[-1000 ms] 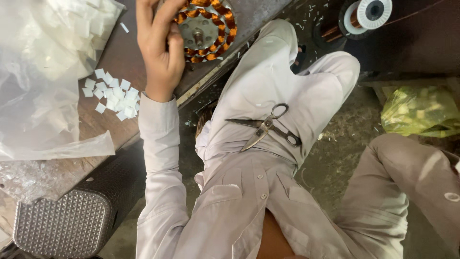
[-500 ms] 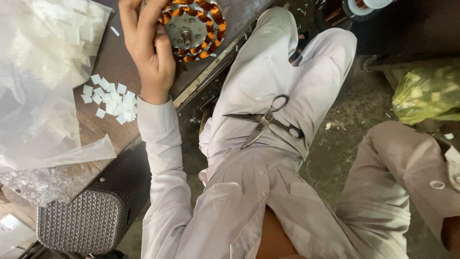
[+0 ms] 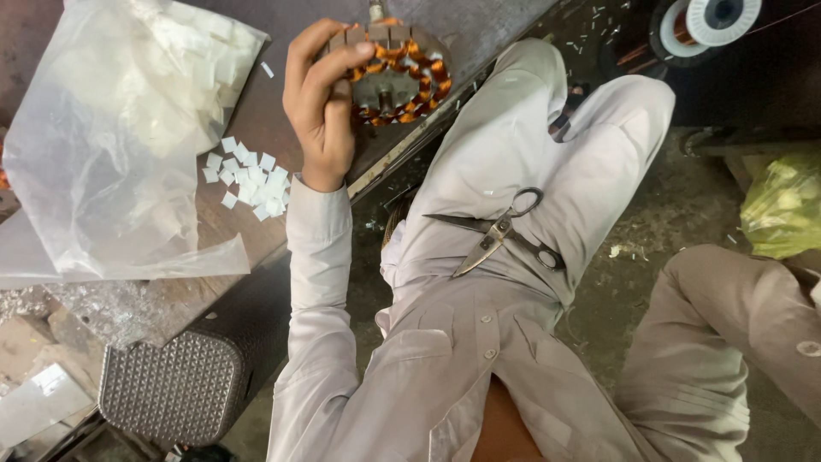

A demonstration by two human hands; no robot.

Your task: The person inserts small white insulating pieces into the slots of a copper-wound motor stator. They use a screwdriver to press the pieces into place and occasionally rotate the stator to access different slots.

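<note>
The person wears a pale grey, long-sleeved shirt point(image 3: 445, 368) with a buttoned front placket — small round buttons point(image 3: 488, 352) run down its middle, and the cloth is creased and a little rumpled. The left sleeve point(image 3: 321, 282) is long and reaches the wrist, ending in a plain cuff just below the left hand point(image 3: 321, 111), which is bare, with no ring, watch or glove. Below the shirt, matching pale grey trousers point(image 3: 530, 145) cover both legs — loose, softly folded cloth of the same shade, so shirt and trousers read as one suit. The right hand is out of view.
</note>
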